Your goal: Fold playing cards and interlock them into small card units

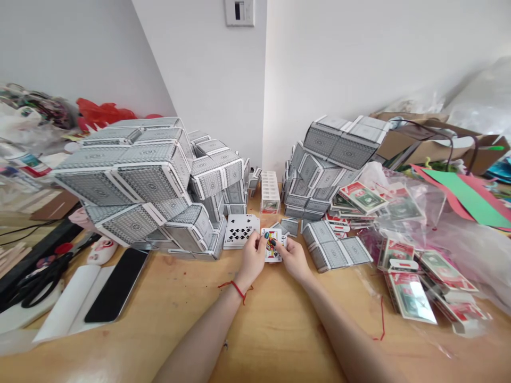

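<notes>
Both my hands meet over a small stack of playing cards (273, 246) with a face card on top, at the middle of the wooden table (255, 330). My left hand (252, 259), with a red string on its wrist, pinches the stack's left edge. My right hand (293, 258) grips its right edge. Just left of the hands lies a face-up spade card on another small deck (239, 231). Folded grey-patterned card structures are piled at the left (139, 181) and at the right (327, 159).
A black phone (117, 284) lies on white paper at the left, beside black scissors (35, 282). Packaged card decks in clear plastic (411, 276) spread across the right. A cardboard box (435, 141) and coloured paper sit at the far right. A small card box (270, 192) stands by the wall.
</notes>
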`<state>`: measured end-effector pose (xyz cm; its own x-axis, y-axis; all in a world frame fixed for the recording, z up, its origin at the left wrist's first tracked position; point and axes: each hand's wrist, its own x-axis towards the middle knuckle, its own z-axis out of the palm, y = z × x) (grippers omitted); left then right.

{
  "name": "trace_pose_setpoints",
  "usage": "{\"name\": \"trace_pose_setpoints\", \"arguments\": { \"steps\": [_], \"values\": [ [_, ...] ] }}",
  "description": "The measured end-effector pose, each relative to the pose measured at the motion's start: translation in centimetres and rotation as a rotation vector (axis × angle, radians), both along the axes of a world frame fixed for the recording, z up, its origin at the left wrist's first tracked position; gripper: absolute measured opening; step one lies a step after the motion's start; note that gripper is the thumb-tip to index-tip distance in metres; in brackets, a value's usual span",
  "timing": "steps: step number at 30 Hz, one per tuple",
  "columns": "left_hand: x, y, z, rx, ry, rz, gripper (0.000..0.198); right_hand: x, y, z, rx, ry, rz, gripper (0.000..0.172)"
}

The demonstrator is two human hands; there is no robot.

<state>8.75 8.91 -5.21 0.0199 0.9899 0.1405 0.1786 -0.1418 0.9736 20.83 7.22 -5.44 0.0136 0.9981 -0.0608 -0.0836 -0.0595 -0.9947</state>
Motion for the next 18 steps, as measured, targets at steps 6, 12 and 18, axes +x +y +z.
{"name": "trace_pose_setpoints", "arguments": {
  "steps": [6, 12, 18],
  "values": [
    [0.1, -0.1, 0.0, -0.068, -0.052, -0.028, 0.03, -0.5, -0.3, 0.6, -0.01, 0.056, 0.033, 0.037],
    [-0.1, -0.4, 0.6, -0.214, -0.313, -0.164, 0.036, -0.2, 0.1, 0.5, 0.011, 0.099, -0.059, 0.036],
    [-0.6, -0.3, 1.0, -0.32, -0.287, -0.345, 0.028, 0.0, 0.1, 0.6, 0.023, 0.095, -0.077, 0.034]
  ]
}}
